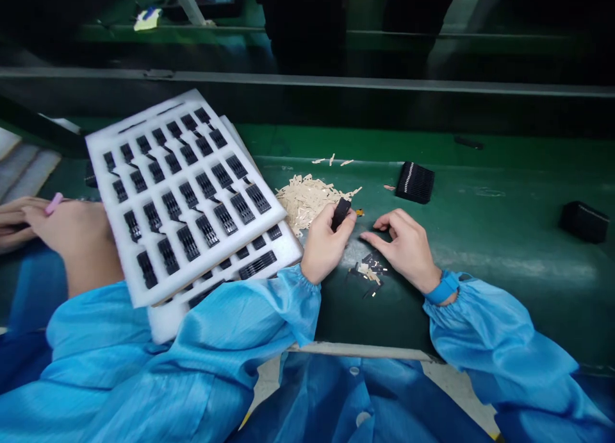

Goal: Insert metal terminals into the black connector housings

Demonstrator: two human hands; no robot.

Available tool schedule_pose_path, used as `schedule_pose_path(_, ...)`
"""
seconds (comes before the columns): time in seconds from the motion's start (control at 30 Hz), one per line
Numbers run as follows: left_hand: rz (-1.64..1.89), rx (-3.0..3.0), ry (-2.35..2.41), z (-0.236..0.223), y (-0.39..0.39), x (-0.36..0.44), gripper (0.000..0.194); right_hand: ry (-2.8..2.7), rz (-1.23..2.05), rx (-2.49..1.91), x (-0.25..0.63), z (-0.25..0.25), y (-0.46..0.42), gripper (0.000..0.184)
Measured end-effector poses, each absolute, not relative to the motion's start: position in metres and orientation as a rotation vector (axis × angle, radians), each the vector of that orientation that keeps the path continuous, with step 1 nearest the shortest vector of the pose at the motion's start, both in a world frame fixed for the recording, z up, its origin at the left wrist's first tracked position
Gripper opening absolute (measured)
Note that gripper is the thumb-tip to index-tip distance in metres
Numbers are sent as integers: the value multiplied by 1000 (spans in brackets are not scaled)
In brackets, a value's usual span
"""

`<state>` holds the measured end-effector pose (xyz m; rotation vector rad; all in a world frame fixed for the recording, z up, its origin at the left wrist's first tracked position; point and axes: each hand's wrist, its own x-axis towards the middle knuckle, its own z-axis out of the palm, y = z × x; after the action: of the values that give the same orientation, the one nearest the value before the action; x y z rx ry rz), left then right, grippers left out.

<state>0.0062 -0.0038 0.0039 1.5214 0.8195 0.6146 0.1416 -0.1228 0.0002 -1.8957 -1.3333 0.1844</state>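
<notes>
My left hand (321, 247) is closed around a small black block-shaped part (341, 213). A short orange tab (360, 212) sticks out beside its fingertips. To the right, my right hand (406, 247) is held with thumb and fingers curved but apart, and I see nothing between them. Just below the right fingertips lies a small scatter of black and beige strips (369, 273). A heap of thin beige strips (307, 199) spreads behind my left hand, with a few loose ones further back.
White foam trays (192, 97) holding rows of black parts are stacked at the left. A ribbed black block (416, 182) and another black block (585, 222) stand on the green bench (504, 238). Another person's hand (52, 218) with a pink item is at far left. A rail crosses behind.
</notes>
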Motion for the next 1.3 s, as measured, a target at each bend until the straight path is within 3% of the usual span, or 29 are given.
schedule_pose_path(0.23, 312, 1301, 564, 3, -7, 8, 18, -1033, 203, -1845, 147, 2, -124, 31)
schedule_pose_path(0.4, 757, 1857, 904, -2, 4, 4, 14, -867, 405, -1762, 148, 2, -126, 34)
schedule_pose_path(0.5, 921, 2252, 659, -2, 4, -2, 7, -793, 749, -1650, 150, 8, -127, 41)
schedule_pose_path(0.7, 982, 2641, 249, -3, 1, -8, 9, -697, 1122, -1523, 153, 17, -127, 25)
schedule_pose_path(1.3, 1065, 2701, 82, -3, 1, -7, 10, -610, 1313, -1545, 161, 15, -131, 22)
